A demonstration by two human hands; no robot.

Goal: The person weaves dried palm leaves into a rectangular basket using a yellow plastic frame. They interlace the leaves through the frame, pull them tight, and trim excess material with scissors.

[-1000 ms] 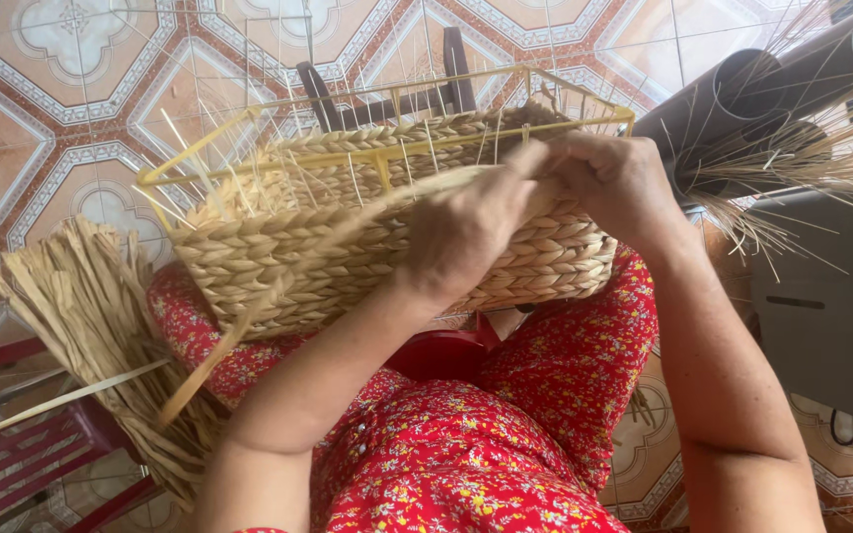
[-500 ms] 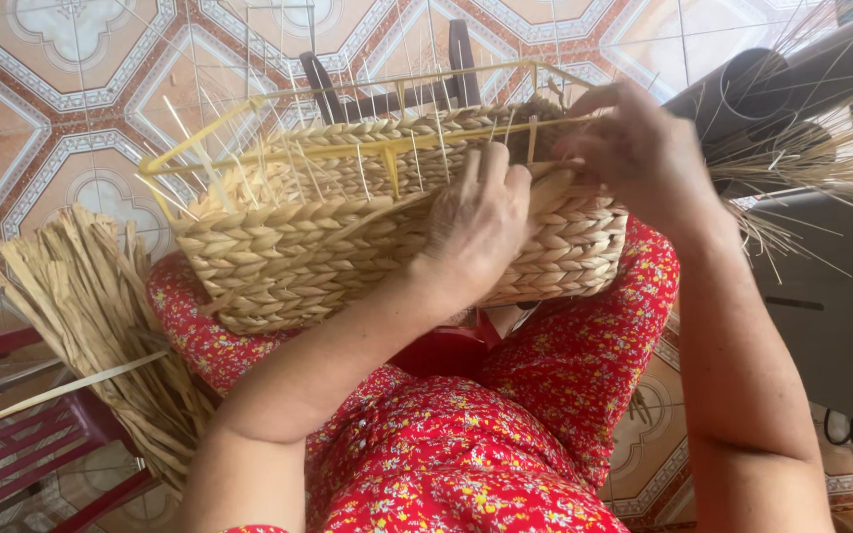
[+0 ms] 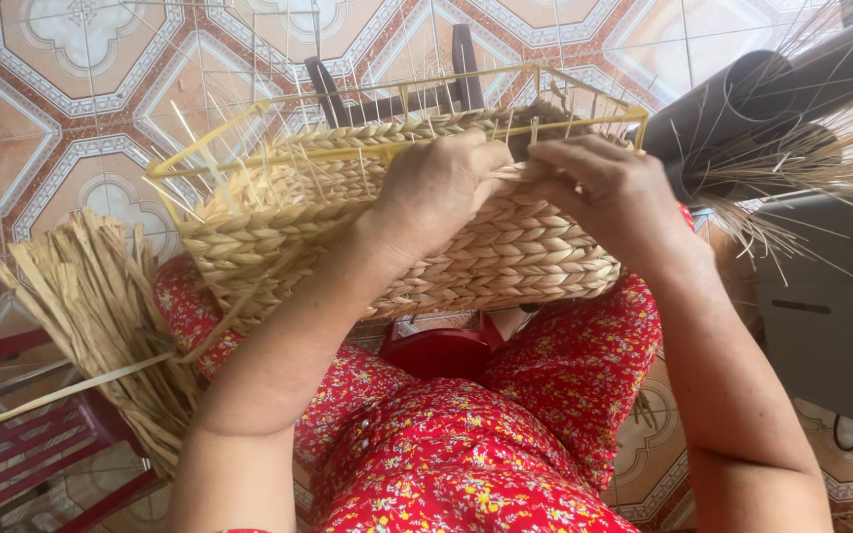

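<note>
A half-woven straw basket (image 3: 505,262) on a yellow wire frame (image 3: 249,158) rests on my lap, over red flowered trousers. My left hand (image 3: 436,188) lies on the upper edge of the woven wall, fingers closed on a straw strand (image 3: 511,173). My right hand (image 3: 604,192) meets it from the right and pinches the same strand at the top row. Loose straw ends stick up through the frame.
A bundle of flat dried straw (image 3: 101,316) hangs at my left knee, beside a red chair (image 3: 22,444). More straw (image 3: 802,163) juts from a dark tube at the right, above a grey box (image 3: 831,306). A red stool (image 3: 441,350) shows between my knees. Patterned tiles cover the floor.
The basket has shifted a little on my lap. My right hand came down from the frame's rim to join the left hand on the strand at the top row.
</note>
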